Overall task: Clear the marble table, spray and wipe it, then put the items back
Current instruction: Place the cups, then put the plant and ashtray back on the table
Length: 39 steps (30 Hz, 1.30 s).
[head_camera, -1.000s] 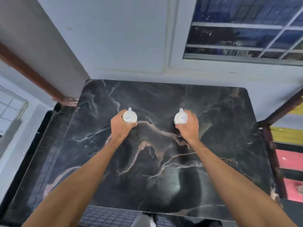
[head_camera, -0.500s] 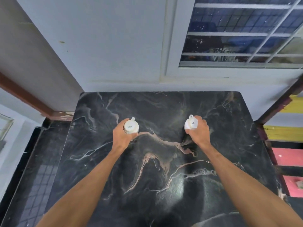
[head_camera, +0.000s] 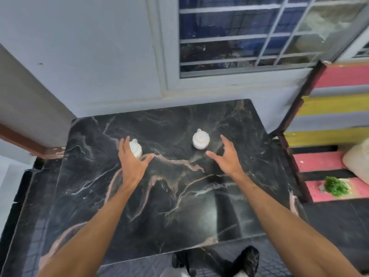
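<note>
Two small white bottles stand upright on the black marble table (head_camera: pixel 159 206). The left bottle (head_camera: pixel 136 149) is partly hidden behind my left hand (head_camera: pixel 130 160), whose fingers are spread and straight just in front of it, holding nothing. The right bottle (head_camera: pixel 200 139) stands free in the far middle of the table. My right hand (head_camera: pixel 224 156) hovers to its right with fingers and thumb spread open, apart from the bottle.
A white wall and a barred window (head_camera: pixel 249 37) stand behind the table. Pink and yellow painted steps (head_camera: pixel 335 108) rise on the right, with a green bunch (head_camera: pixel 336 186) on one step. A dark shoe (head_camera: pixel 245 260) shows below the table's near edge.
Both hands gripped the bottles earlier; now both have let go and spread open, the bottles left standing on the table. The view has shifted right.
</note>
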{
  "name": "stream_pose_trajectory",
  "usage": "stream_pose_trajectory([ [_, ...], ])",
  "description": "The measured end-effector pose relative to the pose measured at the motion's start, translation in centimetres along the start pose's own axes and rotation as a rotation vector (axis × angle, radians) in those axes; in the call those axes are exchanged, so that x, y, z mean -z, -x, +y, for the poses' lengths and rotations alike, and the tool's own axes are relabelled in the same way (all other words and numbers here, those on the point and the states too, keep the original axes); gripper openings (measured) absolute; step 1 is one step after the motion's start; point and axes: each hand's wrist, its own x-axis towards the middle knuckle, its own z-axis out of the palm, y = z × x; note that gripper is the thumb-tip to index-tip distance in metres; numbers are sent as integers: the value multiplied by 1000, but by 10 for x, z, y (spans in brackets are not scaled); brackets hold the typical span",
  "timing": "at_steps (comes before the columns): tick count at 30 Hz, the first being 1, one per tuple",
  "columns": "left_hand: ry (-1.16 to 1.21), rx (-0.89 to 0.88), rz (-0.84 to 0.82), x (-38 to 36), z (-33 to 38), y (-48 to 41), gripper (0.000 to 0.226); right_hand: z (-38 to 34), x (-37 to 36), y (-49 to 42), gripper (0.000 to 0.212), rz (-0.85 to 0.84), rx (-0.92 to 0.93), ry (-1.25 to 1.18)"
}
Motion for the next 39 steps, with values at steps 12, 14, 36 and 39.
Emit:
stream_pose_trajectory([
  [12,29,-453,-332,-276,227,171,66,185,243,71,49,355,-87,-45],
  [14,24,-479,-442,-337,258,207,63,232,296,81,39,417,-137,-22],
  [36,114,-220,-862,-790,204,327,100,616,433,-43,62,400,-669,20],
  [39,195,-217,-844,-801,208,329,88,625,429,-53,48,463,-667,43],
])
